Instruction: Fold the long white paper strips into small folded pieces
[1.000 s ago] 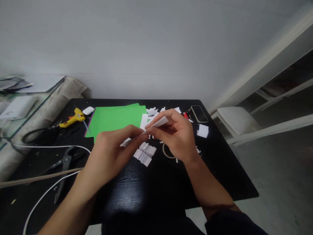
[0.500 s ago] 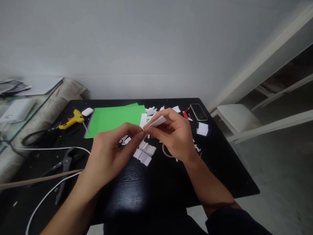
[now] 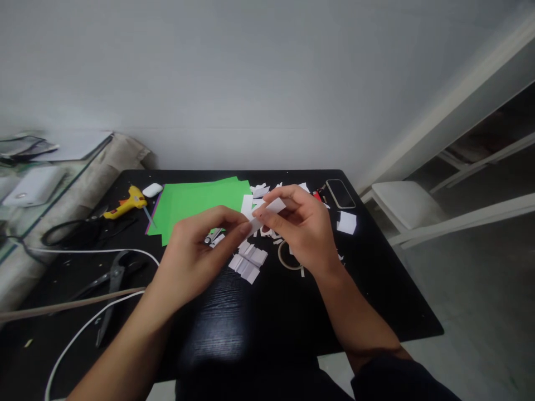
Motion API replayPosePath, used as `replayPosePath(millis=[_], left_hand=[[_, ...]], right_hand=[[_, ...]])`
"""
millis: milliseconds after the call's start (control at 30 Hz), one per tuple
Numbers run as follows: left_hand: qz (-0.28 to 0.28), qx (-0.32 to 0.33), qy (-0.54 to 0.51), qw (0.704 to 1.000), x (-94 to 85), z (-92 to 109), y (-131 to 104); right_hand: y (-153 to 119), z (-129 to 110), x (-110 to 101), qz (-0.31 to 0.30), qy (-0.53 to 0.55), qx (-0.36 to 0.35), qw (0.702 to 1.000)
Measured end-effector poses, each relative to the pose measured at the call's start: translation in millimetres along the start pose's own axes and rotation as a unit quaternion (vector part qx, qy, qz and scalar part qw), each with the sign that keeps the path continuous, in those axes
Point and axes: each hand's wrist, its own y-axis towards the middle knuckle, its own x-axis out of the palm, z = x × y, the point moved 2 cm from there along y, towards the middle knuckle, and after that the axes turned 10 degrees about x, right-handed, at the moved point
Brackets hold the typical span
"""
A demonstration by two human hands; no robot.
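A small white paper strip (image 3: pixel 276 205) is held above the black table between both hands. My left hand (image 3: pixel 204 245) pinches its lower left end between thumb and forefinger. My right hand (image 3: pixel 303 228) grips the strip farther along, fingers curled round it, with the free end sticking out near the palm. Just below lies a folded white paper piece (image 3: pixel 249 262) with several flaps. White paper scraps (image 3: pixel 259 191) are scattered behind the hands, and a roll of tape (image 3: pixel 285 256) sits partly under my right hand.
Green sheets (image 3: pixel 196 201) lie at the back left, beside a yellow glue gun (image 3: pixel 127 203) and a white earphone case (image 3: pixel 152 190). Pliers (image 3: pixel 115 275) and a white cable (image 3: pixel 100 252) are at left. A phone (image 3: pixel 340 194) and white paper square (image 3: pixel 346 222) are at right.
My right hand has shifted slightly right and its fingertips have parted from my left hand's, so more of the paper strip shows between them.
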Motion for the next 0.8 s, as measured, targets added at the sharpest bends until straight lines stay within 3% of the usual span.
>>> replayPosePath(millis=[133,800], left_hand=[[0.027,-0.001,-0.004,1.0,2.3,1.9,-0.4],[0.025,0.021,0.02,0.999,3.8,1.2,-0.7]], right_hand=[[-0.7,1.7,0.9,0.014,-0.01,-0.003,1.0],[-3.0,2.6,4.7,0.041,-0.024,-0.032,0.998]])
